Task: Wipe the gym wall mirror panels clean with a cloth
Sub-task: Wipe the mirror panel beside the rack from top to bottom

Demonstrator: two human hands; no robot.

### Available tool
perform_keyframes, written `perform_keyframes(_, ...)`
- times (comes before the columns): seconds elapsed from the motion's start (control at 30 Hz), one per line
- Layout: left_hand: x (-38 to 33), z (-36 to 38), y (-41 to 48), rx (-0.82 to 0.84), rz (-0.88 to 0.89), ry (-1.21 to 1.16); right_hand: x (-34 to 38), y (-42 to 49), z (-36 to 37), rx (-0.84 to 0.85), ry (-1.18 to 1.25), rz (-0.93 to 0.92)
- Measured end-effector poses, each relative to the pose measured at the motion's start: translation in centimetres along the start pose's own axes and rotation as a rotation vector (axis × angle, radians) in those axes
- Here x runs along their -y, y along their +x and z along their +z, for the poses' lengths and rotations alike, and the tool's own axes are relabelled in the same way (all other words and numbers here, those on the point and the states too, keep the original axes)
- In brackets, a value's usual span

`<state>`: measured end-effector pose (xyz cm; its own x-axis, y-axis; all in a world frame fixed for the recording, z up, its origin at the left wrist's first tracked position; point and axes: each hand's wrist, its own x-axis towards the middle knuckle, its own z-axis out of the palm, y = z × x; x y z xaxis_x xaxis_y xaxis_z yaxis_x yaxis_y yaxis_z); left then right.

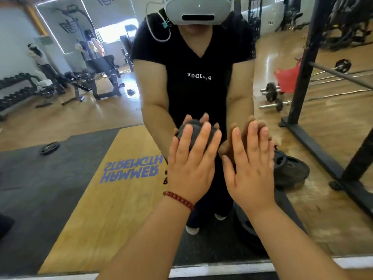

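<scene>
Item: large wall mirror panel (60, 178), glass, filling nearly the whole head view, with a pale strip along its lower edge.

Item: dark grey ribbed cloth (196, 130), bunched into a rounded wad, held flat against the mirror panel at about the middle of the view. It lies under the fingers of the left hand, and only its upper part shows past them.

Item: left hand (191, 164), fingers straight and spread, pressing the cloth onto the mirror panel; grip flat, not curled round the wad. A red beaded bracelet (178, 200) circles its wrist.

Item: right hand (250, 168), just right of the cloth, fingers straight and close together, fingertips meeting their own reflection on the mirror panel. It holds nothing, grip flat.

Reflected in the mirror panel (all reversed):
- the person, in a black short-sleeved shirt (193, 63) with small white lettering and a white headset (198, 10);
- a yellow wooden lifting platform (113, 188) with blue lettering, left of the hands, bordered by dark rubber matting;
- a black steel rack frame (302, 73) at the right of the mirror panel, with a barbell across it;
- black weight plates (290, 170) stacked on the floor just right of the right hand;
- a black weight bench (103, 73) in the upper left of the mirror panel.
</scene>
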<state>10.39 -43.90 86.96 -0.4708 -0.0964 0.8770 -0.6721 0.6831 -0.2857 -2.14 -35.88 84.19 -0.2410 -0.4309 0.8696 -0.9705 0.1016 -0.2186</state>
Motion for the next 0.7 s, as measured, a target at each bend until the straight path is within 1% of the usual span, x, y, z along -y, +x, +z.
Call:
perform_keyframes(0.1,0.2,1.2,-5.8,0.129,0.102,0.088,-0.7,-1.9,0.7,0.036,-0.035,-0.029)
perform_keyframes(0.2,0.5,0.6,-7.8,0.2,0.118,0.092,-1.1,-3.9,0.9,0.058,-0.029,0.034)
perform_keyframes(0.27,0.1,-0.3,-5.8,0.172,0.056,0.052,-1.2,-5.3,1.1,0.088,-0.033,0.1)
perform_keyframes(0.33,-0.8,-0.7,-2.7,0.092,-0.055,-0.014,-1.3,-6.5,1.4,0.124,-0.051,0.113)
perform_keyframes(0.4,-1.6,-0.5,-0.2,0.045,-0.111,-0.058,-1.2,-6.8,1.6,0.14,-0.059,0.119)
perform_keyframes(0.43,-1.8,-0.1,0.1,0.03,-0.088,-0.053,-1.1,-6.8,1.7,0.142,-0.056,0.125)
perform_keyframes(0.5,-1.7,1.2,-1.8,0.032,0.026,-0.018,-1.0,-6.9,1.7,0.14,-0.047,0.128)
perform_keyframes(0.6,-1.2,2.3,-7.8,0.146,0.164,0.065,-1.5,-6.9,1.7,0.151,-0.039,0.108)
perform_keyframes(0.67,-1.2,2.1,-10.3,0.217,0.179,0.088,-1.7,-7.0,1.6,0.17,-0.043,0.091)
perform_keyframes(0.7,-1.4,1.8,-10.3,0.216,0.158,0.07,-1.8,-7.0,1.6,0.174,-0.046,0.084)
